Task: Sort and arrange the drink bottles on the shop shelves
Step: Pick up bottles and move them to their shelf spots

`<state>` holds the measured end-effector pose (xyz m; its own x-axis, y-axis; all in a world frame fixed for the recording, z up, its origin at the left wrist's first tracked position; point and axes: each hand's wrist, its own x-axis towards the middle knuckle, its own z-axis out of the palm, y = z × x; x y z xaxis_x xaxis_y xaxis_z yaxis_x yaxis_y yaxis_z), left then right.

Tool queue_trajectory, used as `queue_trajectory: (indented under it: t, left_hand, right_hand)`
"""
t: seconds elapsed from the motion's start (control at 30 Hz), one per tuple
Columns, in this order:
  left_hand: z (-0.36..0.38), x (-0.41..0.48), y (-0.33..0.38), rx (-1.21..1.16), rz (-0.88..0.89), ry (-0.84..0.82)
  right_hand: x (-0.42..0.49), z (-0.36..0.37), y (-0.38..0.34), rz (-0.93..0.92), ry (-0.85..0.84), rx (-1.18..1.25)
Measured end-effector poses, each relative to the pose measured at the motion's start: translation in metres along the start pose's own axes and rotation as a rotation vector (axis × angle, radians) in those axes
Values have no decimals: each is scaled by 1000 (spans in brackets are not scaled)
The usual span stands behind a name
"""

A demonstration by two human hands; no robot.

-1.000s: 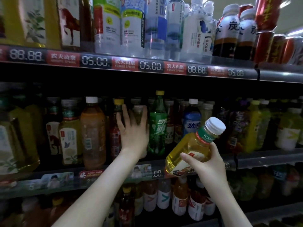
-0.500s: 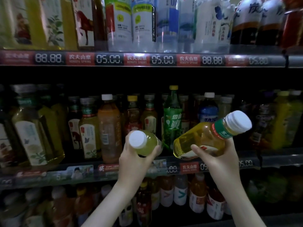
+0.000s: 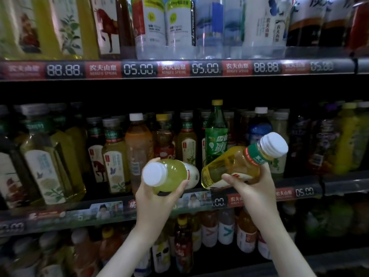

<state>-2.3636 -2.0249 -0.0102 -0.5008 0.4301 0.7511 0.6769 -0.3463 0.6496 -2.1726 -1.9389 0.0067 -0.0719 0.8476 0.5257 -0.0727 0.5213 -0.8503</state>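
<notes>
— How are your hands?
— Both are raised. My left hand (image 3: 156, 202) grips a green bottle (image 3: 173, 175), cap toward me. My right hand (image 3: 257, 191) grips a yellow bottle (image 3: 229, 166), cap tilted up and right.
— Any writing?
— Above them, the strip (image 3: 139, 68) reads "Nongfu Spring", "05.00", "88.88". The green bottle's label faces away, so I can't read it.

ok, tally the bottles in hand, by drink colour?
pale green bottle, in the left hand: 1
golden yellow bottle, in the right hand: 1
Total: 2
</notes>
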Motion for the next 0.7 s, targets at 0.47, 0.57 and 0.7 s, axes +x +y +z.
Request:
queue_trajectory:
  t: [0.47,0.57,0.7]
  left_hand:
    - [-64,36,28,-311,-155,156]
    - [-79,40,26,-328,-171,165]
    - [-96,41,19,-349,-184,183]
  right_hand:
    - [8,33,-21,9,-74,-97]
    - [6,47,-20,-49,-104,-121]
    - [11,62,-21,-43,-108,-156]
